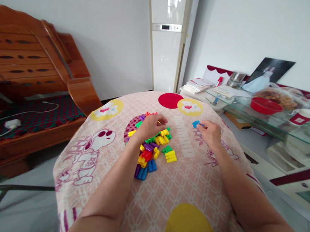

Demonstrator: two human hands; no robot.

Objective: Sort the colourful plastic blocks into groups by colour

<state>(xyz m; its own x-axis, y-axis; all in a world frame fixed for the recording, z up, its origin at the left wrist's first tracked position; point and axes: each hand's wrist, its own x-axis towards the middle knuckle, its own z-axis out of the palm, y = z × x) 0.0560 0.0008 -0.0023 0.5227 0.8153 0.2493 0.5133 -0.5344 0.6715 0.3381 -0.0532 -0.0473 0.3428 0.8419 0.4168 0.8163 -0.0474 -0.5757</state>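
A heap of small plastic pieces (153, 148) in yellow, green, purple, red and blue lies on a pink cartoon-print cloth (99, 158) that covers a table. My left hand (152, 126) rests on the far side of the heap, fingers curled as if pinching a piece that I cannot make out. My right hand (210, 133) lies to the right of the heap, its fingertips closed on a blue piece (196, 123) that rests on the cloth.
A wooden bench (29, 68) with a dark cushion, a white cable and a charger (12, 123) stands at the left. A tall white appliance (169, 37) stands at the back. At the right, a glass shelf (250, 109) carries a red bowl (265, 104), papers and a photograph.
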